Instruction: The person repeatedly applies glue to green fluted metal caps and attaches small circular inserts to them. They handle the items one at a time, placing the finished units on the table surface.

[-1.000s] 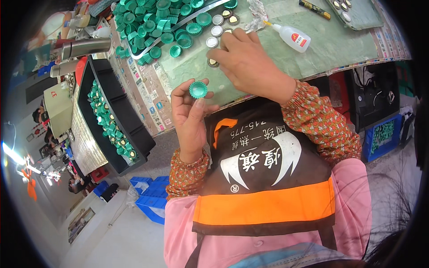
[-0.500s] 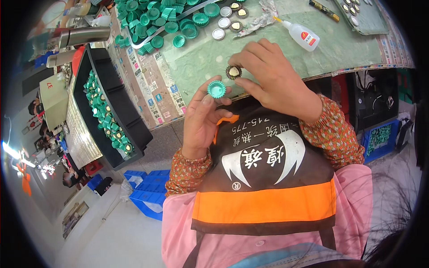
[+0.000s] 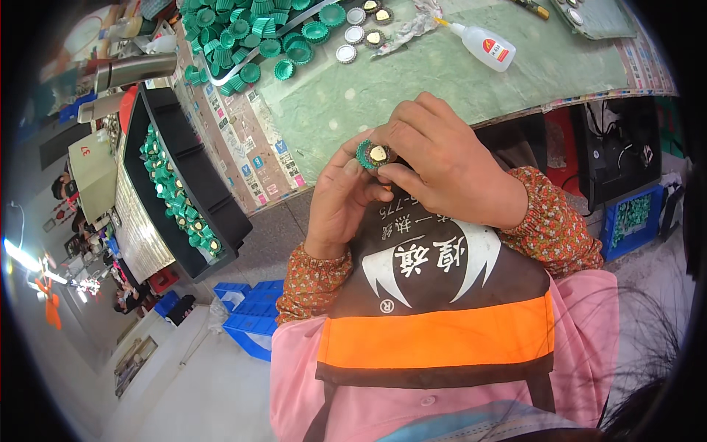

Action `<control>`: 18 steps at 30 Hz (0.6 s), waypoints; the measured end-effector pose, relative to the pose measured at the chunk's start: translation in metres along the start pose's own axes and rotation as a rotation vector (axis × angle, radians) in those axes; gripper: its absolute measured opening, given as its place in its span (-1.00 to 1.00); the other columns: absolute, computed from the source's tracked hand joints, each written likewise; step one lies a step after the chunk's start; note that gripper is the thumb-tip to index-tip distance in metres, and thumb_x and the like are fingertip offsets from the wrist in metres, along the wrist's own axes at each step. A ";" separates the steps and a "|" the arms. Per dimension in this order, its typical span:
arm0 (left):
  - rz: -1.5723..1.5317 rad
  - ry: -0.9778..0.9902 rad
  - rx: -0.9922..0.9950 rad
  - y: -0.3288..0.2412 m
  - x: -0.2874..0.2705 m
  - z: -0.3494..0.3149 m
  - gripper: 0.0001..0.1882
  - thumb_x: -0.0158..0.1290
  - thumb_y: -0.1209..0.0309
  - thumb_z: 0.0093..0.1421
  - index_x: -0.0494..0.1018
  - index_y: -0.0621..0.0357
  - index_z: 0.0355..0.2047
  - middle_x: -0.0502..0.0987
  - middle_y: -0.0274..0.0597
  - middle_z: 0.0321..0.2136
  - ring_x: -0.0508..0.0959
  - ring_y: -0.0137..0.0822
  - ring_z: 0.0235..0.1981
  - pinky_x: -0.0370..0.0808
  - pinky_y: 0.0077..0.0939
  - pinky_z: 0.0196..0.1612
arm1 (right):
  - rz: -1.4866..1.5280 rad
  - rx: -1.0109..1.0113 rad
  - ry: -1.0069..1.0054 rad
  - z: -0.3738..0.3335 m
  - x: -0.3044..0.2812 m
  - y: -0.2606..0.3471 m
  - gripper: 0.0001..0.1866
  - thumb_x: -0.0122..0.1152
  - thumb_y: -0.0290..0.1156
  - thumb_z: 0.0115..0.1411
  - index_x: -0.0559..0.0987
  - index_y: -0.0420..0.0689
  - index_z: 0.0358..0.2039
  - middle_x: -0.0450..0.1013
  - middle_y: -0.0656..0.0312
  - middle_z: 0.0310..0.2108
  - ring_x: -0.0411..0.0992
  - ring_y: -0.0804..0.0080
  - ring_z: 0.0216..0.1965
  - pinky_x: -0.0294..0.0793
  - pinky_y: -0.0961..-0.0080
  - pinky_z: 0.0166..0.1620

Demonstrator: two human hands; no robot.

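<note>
Just past the table's near edge, my left hand (image 3: 335,199) pinches a small green fluted cup (image 3: 361,152) between thumb and fingers. My right hand (image 3: 449,158) is closed on a dark crimped cap (image 3: 379,155) with a cream heart-shaped piece on its face. The cap overlaps the green cup's opening; how deep it sits inside cannot be seen. Several like caps (image 3: 374,37), some with white faces, lie beyond on the green work mat (image 3: 317,103). A white squeeze glue bottle (image 3: 484,47) with a yellow tip lies to their right.
Green cups (image 3: 250,29) fill and spill from a clear tray at the far left. A black bin (image 3: 195,169) of filled green cups stands left of the table. A metal tray (image 3: 600,18) sits far right. Blue crates (image 3: 254,309) stand on the floor.
My right hand has moved left and down, bringing the dark cap from beside the green cup onto its opening. My left hand still holds the cup. The view has shifted slightly.
</note>
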State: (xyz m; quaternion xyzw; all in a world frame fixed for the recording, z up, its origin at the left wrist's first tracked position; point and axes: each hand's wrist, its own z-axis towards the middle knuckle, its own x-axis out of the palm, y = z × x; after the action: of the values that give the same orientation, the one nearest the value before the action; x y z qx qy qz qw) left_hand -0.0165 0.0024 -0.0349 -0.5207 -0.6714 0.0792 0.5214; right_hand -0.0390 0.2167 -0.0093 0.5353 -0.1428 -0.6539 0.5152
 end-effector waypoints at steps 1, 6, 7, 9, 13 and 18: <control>0.008 0.004 0.001 0.001 0.000 0.000 -0.43 -0.04 0.29 0.44 0.14 0.30 0.36 0.49 -0.08 0.03 0.58 -0.31 -0.06 0.70 -0.45 -0.17 | 0.000 0.000 0.001 -0.001 0.001 0.000 -0.69 0.35 -0.46 -0.01 0.47 -0.16 -0.24 0.35 0.12 -0.31 0.33 0.08 -0.21 0.36 0.23 -0.11; 0.042 0.024 -0.013 0.003 -0.001 -0.001 -0.41 -0.05 0.25 0.45 0.15 0.33 0.35 0.49 -0.07 0.05 0.59 -0.29 -0.02 0.70 -0.45 -0.15 | 0.006 0.006 0.012 -0.004 0.003 0.001 -0.66 0.38 -0.46 -0.06 0.45 -0.16 -0.27 0.35 0.12 -0.30 0.33 0.07 -0.20 0.37 0.24 -0.12; 0.042 0.029 -0.016 0.003 -0.001 0.000 -0.41 -0.04 0.25 0.45 0.16 0.33 0.35 0.49 -0.07 0.05 0.59 -0.29 -0.02 0.70 -0.45 -0.15 | 0.006 0.011 0.012 -0.004 0.004 0.001 -0.66 0.38 -0.46 -0.06 0.45 -0.16 -0.27 0.35 0.12 -0.30 0.33 0.07 -0.20 0.37 0.23 -0.12; 0.048 0.028 -0.021 0.003 0.000 0.000 -0.41 -0.04 0.24 0.44 0.17 0.33 0.35 0.49 -0.08 0.05 0.59 -0.30 -0.03 0.69 -0.45 -0.14 | 0.008 0.020 0.011 -0.005 0.005 0.000 -0.66 0.38 -0.46 -0.06 0.45 -0.17 -0.28 0.35 0.12 -0.30 0.33 0.06 -0.21 0.37 0.23 -0.12; 0.064 0.013 -0.021 0.002 0.002 -0.001 -0.41 -0.04 0.24 0.44 0.18 0.33 0.35 0.50 -0.08 0.05 0.60 -0.29 -0.03 0.69 -0.45 -0.15 | 0.026 0.024 0.007 -0.005 0.004 0.001 -0.66 0.38 -0.47 -0.06 0.45 -0.17 -0.28 0.35 0.11 -0.30 0.33 0.06 -0.21 0.37 0.23 -0.12; 0.076 0.007 -0.017 0.004 0.003 -0.002 -0.43 -0.05 0.24 0.45 0.18 0.32 0.35 0.51 -0.08 0.04 0.61 -0.30 -0.04 0.70 -0.44 -0.14 | 0.025 0.032 0.017 -0.005 0.006 0.000 -0.65 0.39 -0.47 -0.07 0.44 -0.17 -0.28 0.35 0.11 -0.30 0.33 0.05 -0.21 0.37 0.22 -0.12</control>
State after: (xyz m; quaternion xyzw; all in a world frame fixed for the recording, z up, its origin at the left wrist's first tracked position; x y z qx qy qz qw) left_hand -0.0123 0.0054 -0.0352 -0.5503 -0.6501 0.0915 0.5159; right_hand -0.0336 0.2140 -0.0141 0.5473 -0.1553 -0.6405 0.5159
